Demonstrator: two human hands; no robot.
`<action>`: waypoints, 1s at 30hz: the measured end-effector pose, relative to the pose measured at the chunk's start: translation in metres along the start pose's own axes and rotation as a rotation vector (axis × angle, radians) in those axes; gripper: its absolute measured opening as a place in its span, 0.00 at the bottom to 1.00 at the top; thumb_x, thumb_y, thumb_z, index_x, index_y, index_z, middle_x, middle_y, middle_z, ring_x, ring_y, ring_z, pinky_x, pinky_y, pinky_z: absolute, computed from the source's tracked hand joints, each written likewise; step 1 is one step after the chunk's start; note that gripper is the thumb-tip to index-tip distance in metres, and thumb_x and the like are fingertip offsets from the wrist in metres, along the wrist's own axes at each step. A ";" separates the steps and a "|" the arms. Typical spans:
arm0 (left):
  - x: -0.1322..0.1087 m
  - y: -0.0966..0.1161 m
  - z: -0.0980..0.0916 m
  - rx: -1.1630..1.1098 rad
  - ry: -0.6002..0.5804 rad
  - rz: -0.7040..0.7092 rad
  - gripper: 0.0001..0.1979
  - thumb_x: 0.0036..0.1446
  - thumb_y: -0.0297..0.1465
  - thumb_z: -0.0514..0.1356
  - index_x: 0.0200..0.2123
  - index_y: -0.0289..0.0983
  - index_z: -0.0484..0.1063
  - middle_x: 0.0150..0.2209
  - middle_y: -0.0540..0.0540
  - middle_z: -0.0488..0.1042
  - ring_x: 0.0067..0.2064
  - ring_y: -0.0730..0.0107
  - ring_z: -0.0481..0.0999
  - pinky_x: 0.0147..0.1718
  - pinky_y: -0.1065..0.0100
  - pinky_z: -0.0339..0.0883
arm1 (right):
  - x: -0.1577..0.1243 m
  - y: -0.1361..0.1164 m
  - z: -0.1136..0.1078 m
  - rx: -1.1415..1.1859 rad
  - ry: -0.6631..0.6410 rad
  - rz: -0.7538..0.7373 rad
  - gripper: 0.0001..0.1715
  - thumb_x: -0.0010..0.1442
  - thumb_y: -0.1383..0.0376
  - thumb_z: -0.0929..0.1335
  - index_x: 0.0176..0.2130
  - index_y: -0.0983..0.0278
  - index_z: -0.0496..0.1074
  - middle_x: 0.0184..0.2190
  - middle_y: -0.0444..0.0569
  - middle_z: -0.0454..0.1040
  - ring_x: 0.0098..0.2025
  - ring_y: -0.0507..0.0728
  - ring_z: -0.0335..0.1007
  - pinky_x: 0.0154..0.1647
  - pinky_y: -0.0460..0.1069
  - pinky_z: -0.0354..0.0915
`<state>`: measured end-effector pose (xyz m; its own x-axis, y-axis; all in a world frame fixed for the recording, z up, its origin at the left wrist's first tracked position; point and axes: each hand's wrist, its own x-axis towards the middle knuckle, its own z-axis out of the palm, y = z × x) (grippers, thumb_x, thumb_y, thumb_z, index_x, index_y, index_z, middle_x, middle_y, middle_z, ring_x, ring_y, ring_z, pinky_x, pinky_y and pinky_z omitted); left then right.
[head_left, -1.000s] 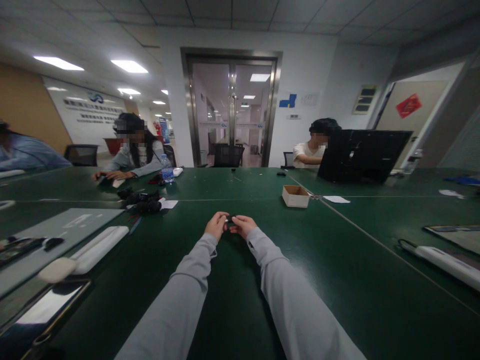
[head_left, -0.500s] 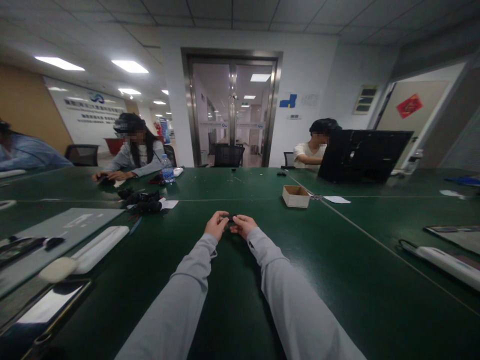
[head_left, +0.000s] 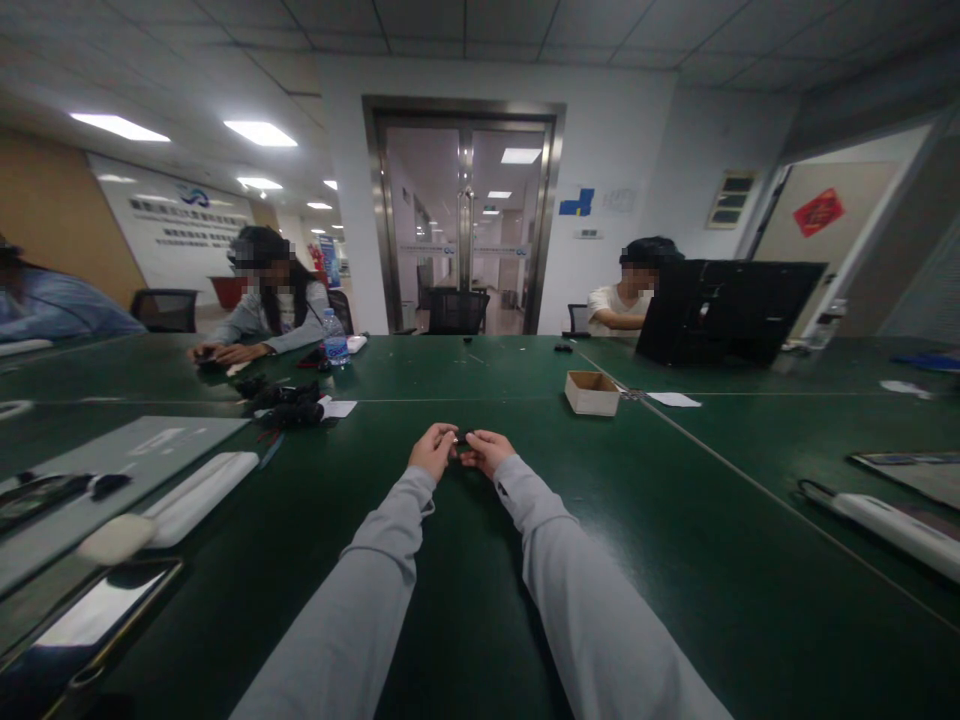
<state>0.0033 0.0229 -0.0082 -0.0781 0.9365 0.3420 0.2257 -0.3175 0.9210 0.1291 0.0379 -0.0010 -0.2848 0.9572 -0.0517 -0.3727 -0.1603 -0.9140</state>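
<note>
Both my hands meet over the green table point(head_left: 637, 540), arms stretched forward in grey sleeves. Between their fingertips is a small dark object point(head_left: 462, 438), too small to make out its kind. My left hand point(head_left: 432, 452) pinches its left end between thumb and fingers. At the other end, the thumb and fingers of my right hand point(head_left: 489, 452) close on it. The fingers cover much of the object.
Ahead to the right stands an open cardboard box point(head_left: 592, 398). Dark gear point(head_left: 289, 405) and a water bottle point(head_left: 335, 340) are at left, near a co-worker point(head_left: 262, 300). A phone point(head_left: 97, 630) lies near left; a black monitor point(head_left: 731, 312) stands at back right.
My hands and the small dark object stay almost in place, with only a slight shift of the fingers.
</note>
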 end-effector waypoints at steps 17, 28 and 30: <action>0.001 -0.003 0.002 -0.036 0.007 0.000 0.14 0.49 0.38 0.51 0.35 0.35 0.66 0.13 0.55 0.62 0.13 0.82 0.57 0.13 0.78 0.51 | 0.002 0.001 -0.001 0.023 -0.012 -0.011 0.05 0.49 0.72 0.67 0.26 0.69 0.64 0.15 0.44 0.68 0.16 0.50 0.66 0.16 0.44 0.65; -0.001 0.001 -0.002 -0.008 0.014 -0.027 0.14 0.48 0.37 0.51 0.37 0.36 0.65 0.16 0.54 0.63 0.15 0.81 0.60 0.15 0.77 0.54 | 0.001 0.000 0.000 0.018 -0.003 -0.003 0.03 0.50 0.73 0.65 0.26 0.69 0.63 0.14 0.43 0.68 0.16 0.50 0.66 0.16 0.44 0.65; -0.001 0.001 -0.002 -0.012 0.015 -0.032 0.13 0.48 0.34 0.51 0.37 0.36 0.65 0.16 0.55 0.63 0.15 0.81 0.59 0.15 0.77 0.55 | 0.001 0.000 0.000 0.010 0.000 0.002 0.03 0.50 0.73 0.65 0.26 0.69 0.63 0.15 0.44 0.68 0.16 0.50 0.66 0.17 0.44 0.65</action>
<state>0.0015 0.0215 -0.0071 -0.0995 0.9438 0.3152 0.2113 -0.2895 0.9335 0.1289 0.0390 -0.0013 -0.2855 0.9569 -0.0541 -0.3804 -0.1649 -0.9100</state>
